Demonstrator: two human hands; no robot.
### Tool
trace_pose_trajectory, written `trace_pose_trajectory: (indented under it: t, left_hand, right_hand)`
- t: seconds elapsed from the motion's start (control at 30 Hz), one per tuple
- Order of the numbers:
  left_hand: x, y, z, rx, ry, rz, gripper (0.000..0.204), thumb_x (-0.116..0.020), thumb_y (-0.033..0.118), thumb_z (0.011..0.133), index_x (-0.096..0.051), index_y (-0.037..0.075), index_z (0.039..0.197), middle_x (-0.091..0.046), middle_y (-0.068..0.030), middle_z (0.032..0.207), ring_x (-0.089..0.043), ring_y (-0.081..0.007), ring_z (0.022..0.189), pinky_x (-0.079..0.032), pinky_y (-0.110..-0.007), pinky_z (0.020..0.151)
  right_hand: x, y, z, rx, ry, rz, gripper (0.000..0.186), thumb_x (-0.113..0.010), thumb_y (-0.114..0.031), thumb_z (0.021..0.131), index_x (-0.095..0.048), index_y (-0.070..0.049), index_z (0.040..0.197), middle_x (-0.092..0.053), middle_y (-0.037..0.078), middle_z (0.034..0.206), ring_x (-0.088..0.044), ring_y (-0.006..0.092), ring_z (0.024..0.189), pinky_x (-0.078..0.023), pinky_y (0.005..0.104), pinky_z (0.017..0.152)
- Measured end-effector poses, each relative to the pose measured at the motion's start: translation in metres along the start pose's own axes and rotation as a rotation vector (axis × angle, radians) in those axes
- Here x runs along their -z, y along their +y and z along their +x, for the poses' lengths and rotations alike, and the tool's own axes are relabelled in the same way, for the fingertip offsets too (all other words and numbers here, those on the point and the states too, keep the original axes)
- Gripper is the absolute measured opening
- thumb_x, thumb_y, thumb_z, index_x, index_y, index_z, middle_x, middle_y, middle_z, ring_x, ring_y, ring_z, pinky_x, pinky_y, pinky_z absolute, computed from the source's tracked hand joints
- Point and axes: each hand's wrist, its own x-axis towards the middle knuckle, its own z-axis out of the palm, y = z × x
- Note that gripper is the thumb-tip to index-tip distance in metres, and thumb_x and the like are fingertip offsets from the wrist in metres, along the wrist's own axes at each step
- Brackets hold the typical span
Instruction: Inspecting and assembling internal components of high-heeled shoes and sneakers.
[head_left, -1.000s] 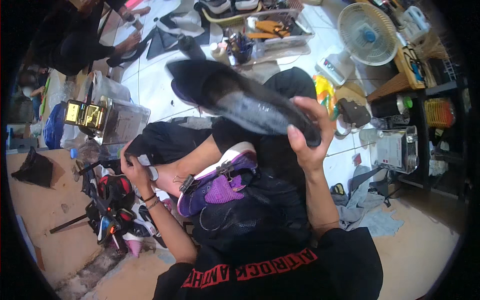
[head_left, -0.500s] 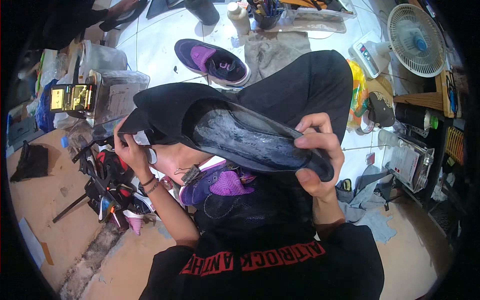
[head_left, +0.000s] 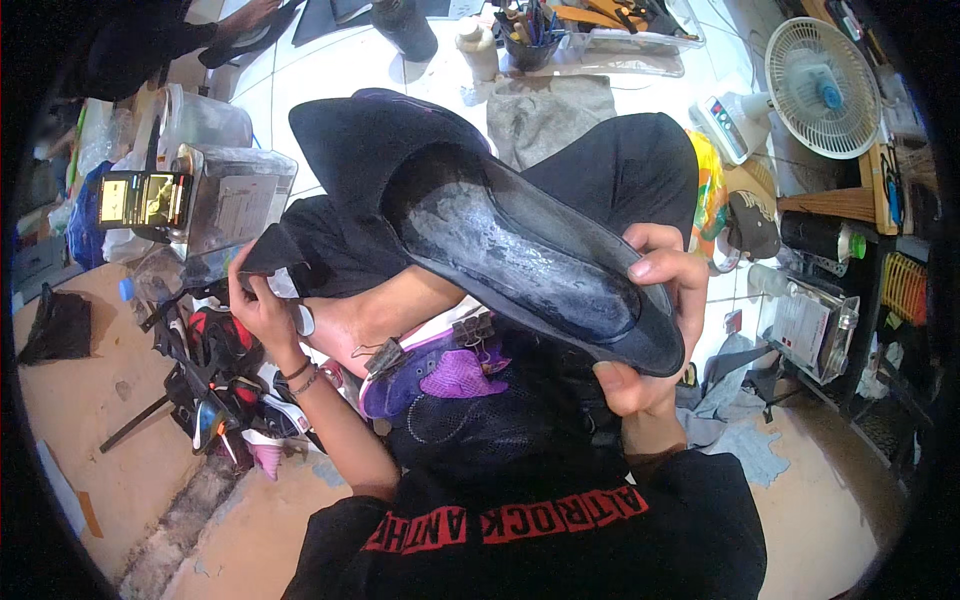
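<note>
We had just swung the black shoe toe-first away from our left hand, leaving its streaked insole facing us, ahead and left of our right hand, which gripped its heel while the left pinched a black scrap.

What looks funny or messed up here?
The insole of the black shoe in the right hand: it's blotchy, with pale grey smears over dark, so it may be worn. Also, the purple shoe on the lap has clips on it, which shoes don't usually wear.
</note>
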Motion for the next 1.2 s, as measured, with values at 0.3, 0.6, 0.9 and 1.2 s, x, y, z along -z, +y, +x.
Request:
trace_pose_trajectory:
  t: [0.3,0.6,0.9,1.2]
  left_hand:
    - [0.0,0.003,0.0,0.007,-0.001,-0.002,0.028,-0.051,0.008,0.102,-0.067,-0.004,0.121,-0.071,-0.0103,0.117,-0.066,-0.0182,0.102,-0.052,-0.031,0.09]
    - [-0.002,0.024,0.006,-0.145,-0.069,-0.042,0.028,-0.052,0.007,0.098,-0.067,-0.006,0.118,-0.07,-0.0133,0.118,-0.065,-0.0237,0.111,-0.048,-0.036,0.102]
    - [-0.009,0.224,-0.022,-0.789,-0.957,-0.251,0.045,-0.06,0.056,0.083,-0.066,0.012,0.075,-0.07,-0.0203,0.134,-0.054,-0.0375,0.106,-0.041,-0.052,0.087]
    - [-0.012,0.279,-0.028,-0.905,-0.925,0.24,0.034,-0.063,0.049,0.075,-0.062,0.015,0.073,-0.071,0.001,0.136,-0.055,-0.0298,0.105,-0.036,-0.045,0.092]
  right_hand:
    - [-0.003,-0.01,0.001,0.123,0.015,-0.198,0.073,-0.092,-0.034,0.058,-0.06,-0.005,0.117,-0.051,0.017,0.114,-0.053,0.0255,0.105,-0.044,0.0359,0.092]
    - [0.0,-0.022,-0.001,0.161,-0.041,-0.355,0.091,-0.093,-0.063,0.061,-0.048,-0.013,0.122,-0.043,0.019,0.122,-0.051,0.0253,0.109,-0.044,0.0369,0.097]
    - [-0.017,-0.034,0.0,0.214,0.018,-0.194,0.075,-0.095,-0.041,0.062,-0.056,-0.01,0.118,-0.046,0.02,0.117,-0.051,0.0232,0.099,-0.045,0.0328,0.085]
    - [-0.024,-0.048,-0.007,0.204,0.027,-0.068,0.068,-0.094,-0.037,0.065,-0.058,-0.01,0.116,-0.047,0.022,0.117,-0.052,0.0207,0.091,-0.047,0.0301,0.08]
